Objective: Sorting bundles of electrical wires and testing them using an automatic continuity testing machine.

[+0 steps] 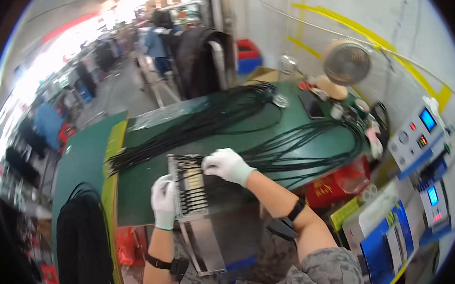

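A flat metal holder (204, 211) lies at the near edge of the green table, with a row of short black cable ends laid side by side across it. My gloved right hand (227, 165) is at its far right corner, fingers pinched on a thin black cable. Beside the holder's left edge, my gloved left hand (163, 200) has its fingers curled in; whatever lies between them is hidden. Several black cables (310, 141) loop away to the right, passing close to my right hand. A longer bundle of black cables (197, 121) stretches across the table behind the holder.
On the green table (155, 202), a dark phone (310, 105) and a fan (347, 62) stand at the back right. Machines with lit screens (418, 134) flank the right side. A red bag (338, 184) hangs below the table edge. Black cloth (82, 237) drapes at left.
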`<action>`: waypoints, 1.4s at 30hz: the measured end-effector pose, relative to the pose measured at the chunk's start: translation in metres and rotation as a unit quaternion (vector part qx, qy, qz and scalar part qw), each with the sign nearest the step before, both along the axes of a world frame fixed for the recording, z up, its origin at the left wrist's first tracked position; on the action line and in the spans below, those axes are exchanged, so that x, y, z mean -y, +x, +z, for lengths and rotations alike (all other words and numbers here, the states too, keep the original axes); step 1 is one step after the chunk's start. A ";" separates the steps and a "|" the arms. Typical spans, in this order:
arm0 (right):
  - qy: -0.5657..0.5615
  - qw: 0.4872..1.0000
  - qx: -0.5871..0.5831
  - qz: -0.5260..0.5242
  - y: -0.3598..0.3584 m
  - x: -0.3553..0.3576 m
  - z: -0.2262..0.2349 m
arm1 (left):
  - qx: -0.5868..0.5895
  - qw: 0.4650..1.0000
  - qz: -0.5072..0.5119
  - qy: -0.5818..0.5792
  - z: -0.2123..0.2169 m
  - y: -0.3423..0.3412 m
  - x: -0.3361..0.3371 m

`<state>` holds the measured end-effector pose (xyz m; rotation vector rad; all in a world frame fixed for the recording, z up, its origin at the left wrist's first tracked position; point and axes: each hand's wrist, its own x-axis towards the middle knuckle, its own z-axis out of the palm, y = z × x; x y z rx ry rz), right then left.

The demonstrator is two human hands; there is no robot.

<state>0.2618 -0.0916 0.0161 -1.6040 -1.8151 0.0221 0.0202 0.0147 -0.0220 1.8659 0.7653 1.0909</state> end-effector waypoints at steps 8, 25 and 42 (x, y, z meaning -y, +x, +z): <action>0.068 0.997 0.048 0.002 -0.038 -0.008 0.020 | -0.017 0.987 -0.012 0.157 0.025 -0.003 0.010; 0.043 0.996 0.019 0.070 -0.054 -0.015 0.005 | -0.019 0.987 -0.022 0.155 0.038 -0.003 0.020; 0.035 0.998 0.056 0.013 -0.023 -0.006 0.014 | 0.079 0.995 -0.022 -0.056 0.031 -0.018 0.003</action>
